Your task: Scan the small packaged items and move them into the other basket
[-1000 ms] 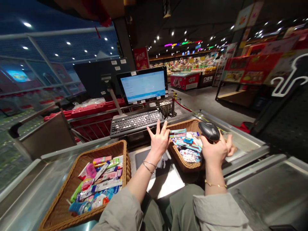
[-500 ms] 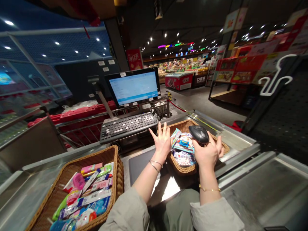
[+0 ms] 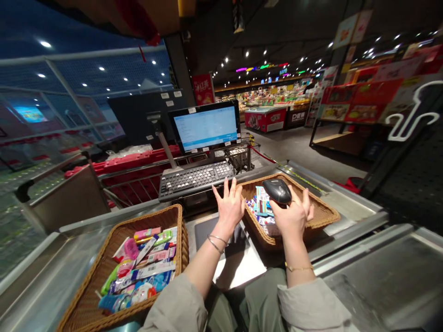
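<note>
My left hand [image 3: 228, 205] is open with its fingers spread, holding nothing, just in front of the black keyboard [image 3: 195, 180]. My right hand [image 3: 292, 216] grips a black handheld barcode scanner [image 3: 277, 191] above a wicker basket [image 3: 321, 214]. That basket holds colourful packaged goods [image 3: 261, 207], partly hidden by my right hand. Nearer on the left, a second wicker basket [image 3: 166, 216] is full of packaged items [image 3: 138, 263] in pink, green and blue wrappers.
A lit monitor [image 3: 206, 127] stands behind the keyboard on a stainless steel checkout counter [image 3: 367, 276]. A dark pad [image 3: 214, 233] lies between the baskets. Red barriers [image 3: 138, 157] and a wire shopping cart [image 3: 238, 157] are behind; freezers and shelves fill the store beyond.
My right hand has moved left with the scanner, now over the basket's middle. My left fingers have spread a little. The view has swung slightly.
</note>
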### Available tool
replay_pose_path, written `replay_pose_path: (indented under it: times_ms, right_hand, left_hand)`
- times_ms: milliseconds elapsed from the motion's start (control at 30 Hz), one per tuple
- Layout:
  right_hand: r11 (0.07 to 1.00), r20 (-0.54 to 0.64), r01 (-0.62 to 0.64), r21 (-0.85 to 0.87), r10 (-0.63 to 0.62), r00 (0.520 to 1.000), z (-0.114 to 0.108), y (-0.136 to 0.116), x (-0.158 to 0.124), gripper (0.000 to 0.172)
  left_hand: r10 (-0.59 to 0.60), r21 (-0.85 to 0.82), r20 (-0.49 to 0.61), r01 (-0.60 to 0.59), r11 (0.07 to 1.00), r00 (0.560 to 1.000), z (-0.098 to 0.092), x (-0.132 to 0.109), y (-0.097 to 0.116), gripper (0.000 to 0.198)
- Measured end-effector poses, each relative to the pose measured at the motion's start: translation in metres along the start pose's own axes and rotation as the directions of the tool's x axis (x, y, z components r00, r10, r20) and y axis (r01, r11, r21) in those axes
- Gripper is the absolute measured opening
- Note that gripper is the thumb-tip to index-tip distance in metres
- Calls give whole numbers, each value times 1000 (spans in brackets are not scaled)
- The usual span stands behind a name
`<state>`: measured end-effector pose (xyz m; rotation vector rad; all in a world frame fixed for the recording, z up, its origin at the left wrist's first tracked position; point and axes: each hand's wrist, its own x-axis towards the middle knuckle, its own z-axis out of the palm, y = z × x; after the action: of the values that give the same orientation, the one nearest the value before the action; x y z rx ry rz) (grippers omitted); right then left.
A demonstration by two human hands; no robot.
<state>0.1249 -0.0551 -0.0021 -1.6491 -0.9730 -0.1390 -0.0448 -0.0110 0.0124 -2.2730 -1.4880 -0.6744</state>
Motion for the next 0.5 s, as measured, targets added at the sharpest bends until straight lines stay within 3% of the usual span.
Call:
replay_pose_path:
  times_ms: [300, 500]
  right_hand:
    - [989, 95, 130, 77, -137, 986, 12, -35, -22, 67]
    - [959, 219, 247, 139, -273, 937, 32, -61, -40, 56]
  left_hand:
    - [-58, 34, -20, 58, 998, 998, -25, -30, -33, 49]
    - [-148, 70, -4, 148, 986, 989, -39, -64, -68, 50]
